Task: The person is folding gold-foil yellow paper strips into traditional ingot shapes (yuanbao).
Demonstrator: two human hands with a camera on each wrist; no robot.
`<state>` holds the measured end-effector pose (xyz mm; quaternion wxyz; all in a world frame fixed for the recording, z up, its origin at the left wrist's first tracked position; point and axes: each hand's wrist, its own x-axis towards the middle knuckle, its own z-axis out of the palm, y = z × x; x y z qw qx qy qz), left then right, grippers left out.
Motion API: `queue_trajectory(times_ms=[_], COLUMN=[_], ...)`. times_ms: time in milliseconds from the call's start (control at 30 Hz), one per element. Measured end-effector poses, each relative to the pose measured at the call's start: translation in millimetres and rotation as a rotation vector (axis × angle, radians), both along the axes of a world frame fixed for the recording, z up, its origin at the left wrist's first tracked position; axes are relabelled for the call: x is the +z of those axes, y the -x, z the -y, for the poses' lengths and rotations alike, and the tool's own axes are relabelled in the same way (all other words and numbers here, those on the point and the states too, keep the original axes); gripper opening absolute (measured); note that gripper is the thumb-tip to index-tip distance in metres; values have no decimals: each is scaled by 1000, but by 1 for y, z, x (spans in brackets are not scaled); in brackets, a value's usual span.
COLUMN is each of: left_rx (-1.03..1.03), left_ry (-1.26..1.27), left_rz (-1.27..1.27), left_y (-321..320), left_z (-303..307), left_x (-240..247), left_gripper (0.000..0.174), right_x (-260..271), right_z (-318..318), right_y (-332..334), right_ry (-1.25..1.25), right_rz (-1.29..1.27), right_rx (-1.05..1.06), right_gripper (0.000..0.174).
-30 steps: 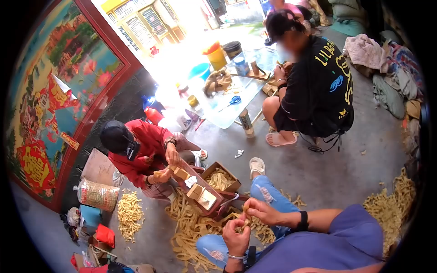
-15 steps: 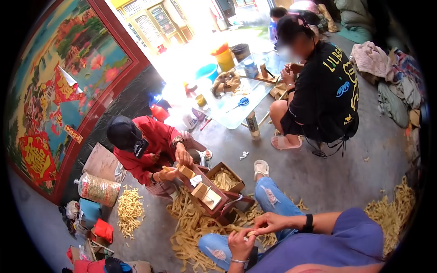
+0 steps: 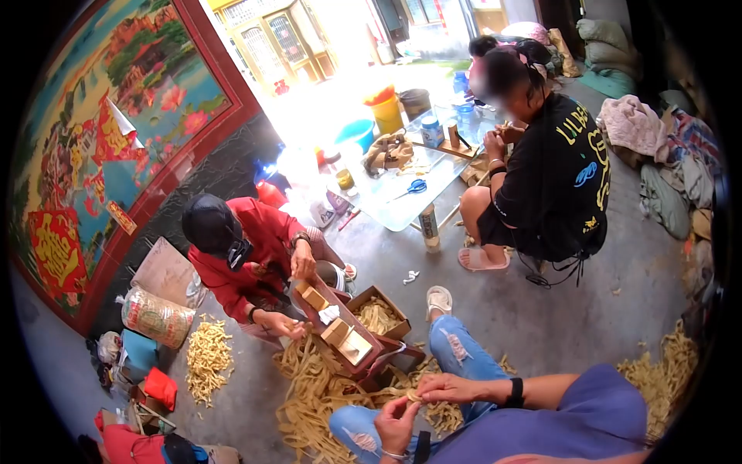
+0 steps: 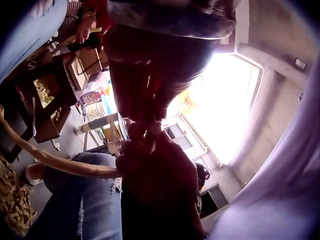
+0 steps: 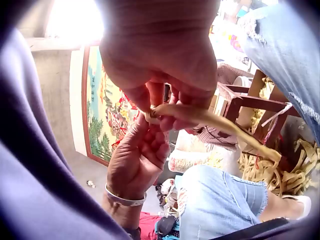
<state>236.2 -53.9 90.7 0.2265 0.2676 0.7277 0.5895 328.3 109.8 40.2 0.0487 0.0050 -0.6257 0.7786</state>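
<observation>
A long pale-yellow pliable strip (image 5: 220, 124) runs between my two hands and bends into a small loop at the fingertips. My left hand (image 3: 396, 424), with a bracelet at its wrist, pinches the loop end between thumb and fingers. Close against it, my right hand (image 3: 450, 388) grips the same strip with curled fingers, and its free length trails off toward the floor. In the left wrist view the strip (image 4: 65, 164) hangs out to the side, while both hands are dark against the light.
Heaped strips (image 3: 309, 402) cover the floor by my knees. Beside them stands a reddish wooden bench (image 3: 352, 340) with a box of strips (image 3: 379, 313). A person in red (image 3: 239, 247) sits across from me; another in black (image 3: 549, 170) crouches by a glass table (image 3: 394, 209).
My hands, pressed together around the strip, have shifted slightly, and the fingers have changed position on it. The person in red has lowered one hand from the bench blocks.
</observation>
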Motion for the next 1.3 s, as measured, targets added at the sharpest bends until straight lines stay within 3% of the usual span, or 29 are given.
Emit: queue_trajectory(times_ms=[33, 100, 167, 200, 267, 300, 333, 433, 467, 567, 700, 800, 900, 1000, 1067, 1167, 1267, 1300], left_rx=[8, 60, 20, -10, -47, -49, -17, -106, -48, -18, 46, 43, -19, 76, 95, 155, 96, 59], left_ry=[44, 137, -2, -70, -65, -50, -72, -78, -275, -332, -270, -178, -250, -357, -405, -378, -322, -305], left_rz=[39, 120, 134, 343, 290, 303, 326, 367, 424, 456, 340, 456, 587, 661, 653, 536, 373, 326], left_y=[4, 14, 18, 19, 21, 23, 24, 21, 15, 23, 21, 26, 36, 44, 45, 39, 32, 28], left_z=[8, 11, 13, 9, 12, 13, 13, 21, 14, 21, 23, 29, 38, 47, 47, 35, 32, 34], left_x=[-13, -5, 0, 11, 12, 17, 16, 4, 10, 1, 2, 16, 7, 4, -2, 16, 14, 10], left_gripper=[15, 11, 16, 21, 23, 21, 14, 22, 28, 33, 23, 14, 11, 13, 15, 16, 16, 16], right_x=[4, 11, 17, 19, 30, 31, 24, 36, 37, 34, 32, 40, 45, 50, 57, 48, 50, 50], right_z=[7, -2, -5, 2, 2, 7, 11, 16, 15, 13, 14, 19, 15, 11, 11, 16, 19, 20], right_y=[-8, -4, 1, 6, 12, 13, 16, 16, 17, 19, 18, 20, 22, 21, 21, 24, 28, 27], right_ry=[145, 118, -177, -217, -301, -185, -223, 131, 78, 94, 204, 79, -366, -442, -488, -271, -156, -223], right_rz=[73, 106, -5, -100, -136, -65, -79, 271, 191, 105, 300, 202, -12, -23, -34, 57, 100, 105], right_rx=[90, 155, 71, -91, -53, -60, -98, -122, -92, 29, 82, 49, -18, -84, -104, -218, -194, -180], right_gripper=[32, 35, 32, 20, 16, 16, 18, 19, 20, 22, 25, 22, 20, 16, 15, 13, 13, 13])
